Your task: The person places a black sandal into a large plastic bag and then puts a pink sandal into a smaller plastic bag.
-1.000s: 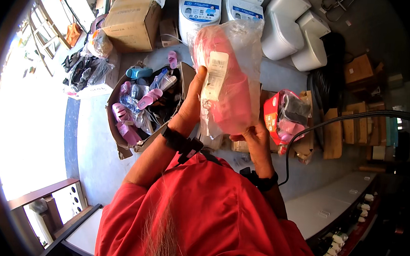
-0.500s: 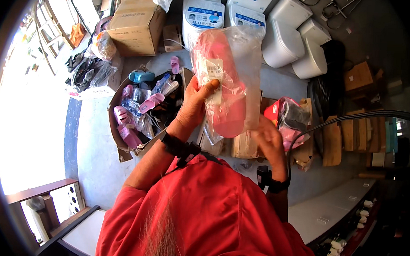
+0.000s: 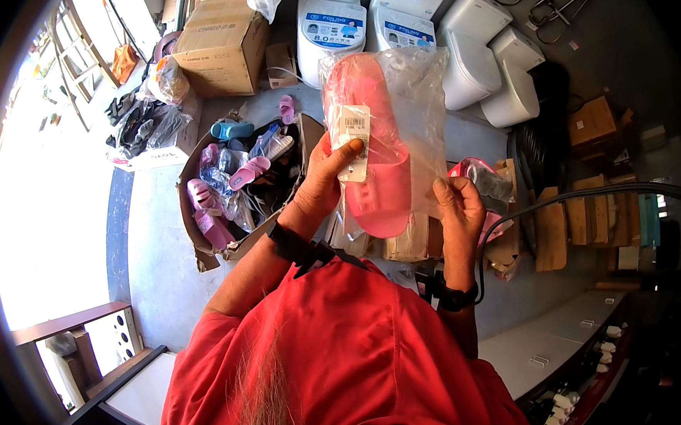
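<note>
Pink slippers with a white barcode tag are held up in front of me, partly covered by a clear plastic bag. My left hand grips the slippers at their left side, its thumb pressed on the tag. At the bag's lower right corner, my right hand pinches the plastic between thumb and fingers. The slippers' lower end shows below the left thumb; whether it is outside the bag is hard to make out.
On the floor at left, an open cardboard box holds many loose slippers. Another open box with bagged items stands at right. White toilets line the back, beside a large carton. A black cable arcs in from the right.
My right hand has risen and taken hold of the bag's lower right corner, which is now stretched out to the right. The slippers have shifted slightly down in view.
</note>
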Demonstrator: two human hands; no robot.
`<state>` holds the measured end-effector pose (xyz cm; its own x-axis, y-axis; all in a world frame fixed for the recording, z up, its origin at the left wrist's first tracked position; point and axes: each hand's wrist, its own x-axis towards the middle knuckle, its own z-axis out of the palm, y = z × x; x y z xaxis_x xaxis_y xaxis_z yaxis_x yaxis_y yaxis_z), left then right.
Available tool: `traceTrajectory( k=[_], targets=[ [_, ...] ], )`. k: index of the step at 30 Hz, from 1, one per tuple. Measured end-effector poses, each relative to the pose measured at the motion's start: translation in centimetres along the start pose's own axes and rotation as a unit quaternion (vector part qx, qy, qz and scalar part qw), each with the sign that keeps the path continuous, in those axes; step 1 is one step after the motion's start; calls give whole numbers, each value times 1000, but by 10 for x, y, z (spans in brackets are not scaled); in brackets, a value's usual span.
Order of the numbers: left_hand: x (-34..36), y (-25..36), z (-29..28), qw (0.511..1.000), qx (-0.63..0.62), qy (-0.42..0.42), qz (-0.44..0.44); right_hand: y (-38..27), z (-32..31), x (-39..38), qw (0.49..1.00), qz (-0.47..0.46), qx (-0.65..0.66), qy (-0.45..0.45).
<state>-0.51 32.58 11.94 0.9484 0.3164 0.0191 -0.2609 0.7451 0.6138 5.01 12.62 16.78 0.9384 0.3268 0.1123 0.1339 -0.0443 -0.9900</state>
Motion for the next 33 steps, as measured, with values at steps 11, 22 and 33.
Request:
traceTrajectory(
  k=[11,22,33],
  targets=[
    [1,-6,6,998,60,-25,-11,-3,3,12,989,32,1,-147],
    [-2,-1,11,976,188,-102,-34,12,9,9,997,40,1,-62],
    [-4,4,11,971,221,-84,-35,11,-12,16,997,10,54,-52]
  ],
)
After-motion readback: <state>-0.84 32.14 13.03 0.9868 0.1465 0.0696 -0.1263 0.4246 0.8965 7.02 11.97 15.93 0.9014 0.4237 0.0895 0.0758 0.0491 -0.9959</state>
